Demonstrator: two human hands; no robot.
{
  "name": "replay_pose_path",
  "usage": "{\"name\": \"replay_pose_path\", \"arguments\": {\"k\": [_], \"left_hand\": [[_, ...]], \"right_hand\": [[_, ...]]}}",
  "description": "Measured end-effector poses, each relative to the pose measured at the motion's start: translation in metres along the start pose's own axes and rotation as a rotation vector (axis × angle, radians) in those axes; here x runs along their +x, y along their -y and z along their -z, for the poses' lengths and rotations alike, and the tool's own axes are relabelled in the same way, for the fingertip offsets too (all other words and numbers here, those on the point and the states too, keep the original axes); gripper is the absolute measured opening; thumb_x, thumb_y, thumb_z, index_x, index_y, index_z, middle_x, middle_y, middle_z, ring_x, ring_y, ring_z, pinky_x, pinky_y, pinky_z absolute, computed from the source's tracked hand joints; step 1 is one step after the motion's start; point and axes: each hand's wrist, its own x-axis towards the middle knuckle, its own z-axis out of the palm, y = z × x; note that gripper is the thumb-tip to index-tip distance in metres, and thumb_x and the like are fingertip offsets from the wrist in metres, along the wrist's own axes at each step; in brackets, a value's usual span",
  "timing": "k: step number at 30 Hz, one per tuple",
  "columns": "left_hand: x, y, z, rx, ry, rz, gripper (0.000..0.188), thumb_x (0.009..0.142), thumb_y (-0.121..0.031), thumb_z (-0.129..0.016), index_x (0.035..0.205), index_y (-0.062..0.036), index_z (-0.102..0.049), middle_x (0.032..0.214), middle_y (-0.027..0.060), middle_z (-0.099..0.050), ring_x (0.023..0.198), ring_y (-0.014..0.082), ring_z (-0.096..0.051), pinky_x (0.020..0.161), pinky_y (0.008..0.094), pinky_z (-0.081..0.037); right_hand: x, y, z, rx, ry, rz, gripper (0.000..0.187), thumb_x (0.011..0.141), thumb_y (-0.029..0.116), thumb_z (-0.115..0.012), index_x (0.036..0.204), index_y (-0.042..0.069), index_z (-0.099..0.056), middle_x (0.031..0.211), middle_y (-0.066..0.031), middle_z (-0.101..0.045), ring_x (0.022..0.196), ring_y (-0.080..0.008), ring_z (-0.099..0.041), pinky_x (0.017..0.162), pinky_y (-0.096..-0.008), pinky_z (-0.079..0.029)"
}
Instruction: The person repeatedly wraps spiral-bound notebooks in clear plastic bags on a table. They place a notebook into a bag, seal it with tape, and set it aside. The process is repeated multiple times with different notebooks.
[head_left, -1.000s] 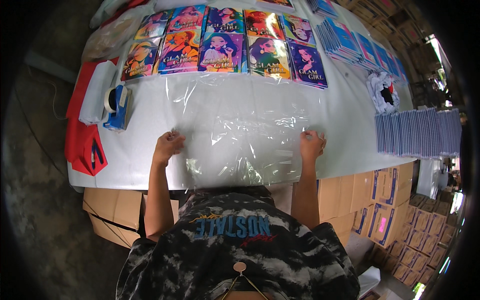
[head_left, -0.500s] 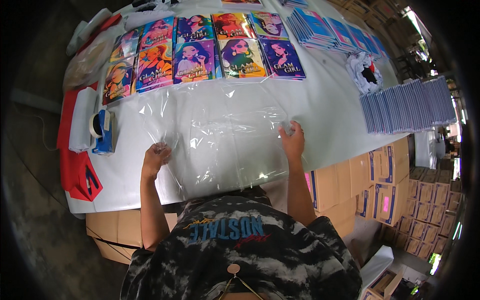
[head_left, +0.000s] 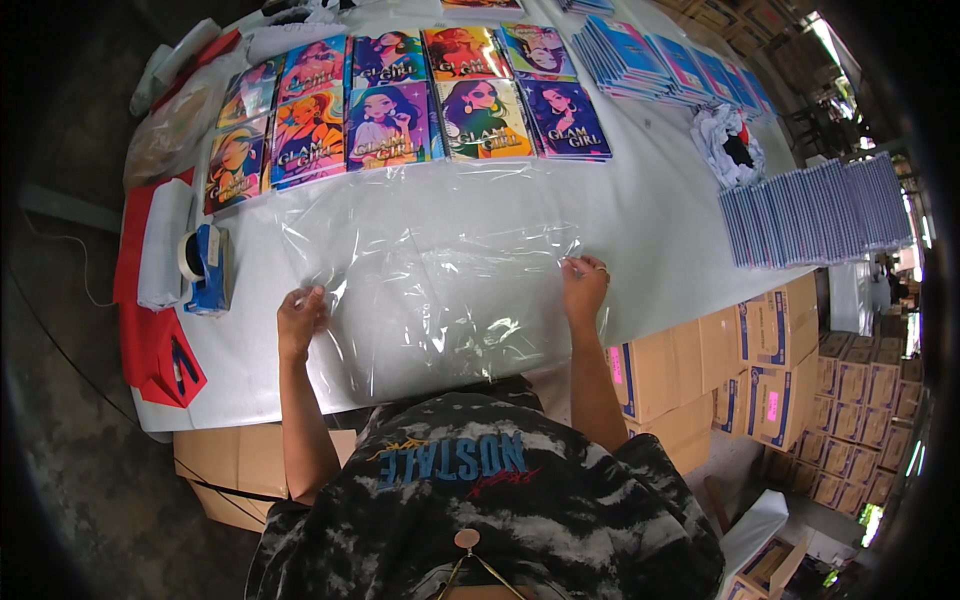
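Note:
A transparent plastic sheet [head_left: 430, 290], creased and shiny, spreads over the near part of the table in front of me. My left hand [head_left: 302, 318] pinches its left edge between thumb and fingers. At the sheet's right edge, my right hand [head_left: 585, 290] is closed on the plastic the same way. Just beyond the far edge of the sheet lie two rows of colourful illustrated notebooks [head_left: 390, 122], in small stacks side by side. Whether the plastic is one layer or a bag cannot be made out.
Left of my left hand stands a blue tape dispenser [head_left: 210, 268], near a white roll [head_left: 165, 245] and red material [head_left: 160, 355]. Blue notebooks [head_left: 625, 60] are fanned at the far right. Spiral-bound stacks [head_left: 815, 210] and crumpled white plastic [head_left: 722, 145] line the right side. Cardboard boxes [head_left: 670, 365] stand below.
Both hands have shifted their grip slightly on the plastic, the left a little outward. Bunched plastic at the fingers is spread out more. The notebooks have not moved.

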Motion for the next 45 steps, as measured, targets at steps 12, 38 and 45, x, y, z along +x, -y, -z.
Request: {"name": "replay_pose_path", "arguments": {"k": [12,38,45], "left_hand": [[0.012,0.002,0.022,0.073,-0.026,-0.034,0.044,0.083,-0.026,-0.066,0.112,0.0025,-0.052,0.090,0.0083,-0.064,0.076,0.0138,-0.061,0.064,0.0270,-0.048],[0.017,0.010,0.041,-0.119,0.043,-0.023,0.037,0.083,-0.024,-0.065,0.111,-0.0027,-0.053,0.088,0.0039,-0.063,0.076,0.0125,-0.060,0.061,0.0264,-0.046],[0.019,0.001,0.033,0.049,0.018,-0.030,0.037,0.082,-0.019,-0.066,0.108,0.0037,-0.053,0.086,0.0080,-0.063,0.072,0.0149,-0.062,0.058,0.0258,-0.049]], "right_hand": [[-0.008,0.054,0.007,1.141,0.312,-0.288,0.084,0.071,0.007,-0.074,0.137,0.008,-0.022,0.109,-0.0128,-0.054,0.104,-0.0217,-0.053,0.078,-0.0359,-0.047],[0.032,0.041,-0.023,0.632,0.564,0.029,0.016,0.071,0.011,-0.071,0.085,0.004,-0.066,0.087,-0.0049,-0.061,0.075,-0.0129,-0.056,0.070,-0.0284,-0.046],[0.038,0.016,0.000,0.729,0.670,-0.284,0.026,0.074,0.006,-0.070,0.099,0.003,-0.063,0.080,-0.0023,-0.060,0.069,-0.0093,-0.054,0.063,-0.0228,-0.044]]}}
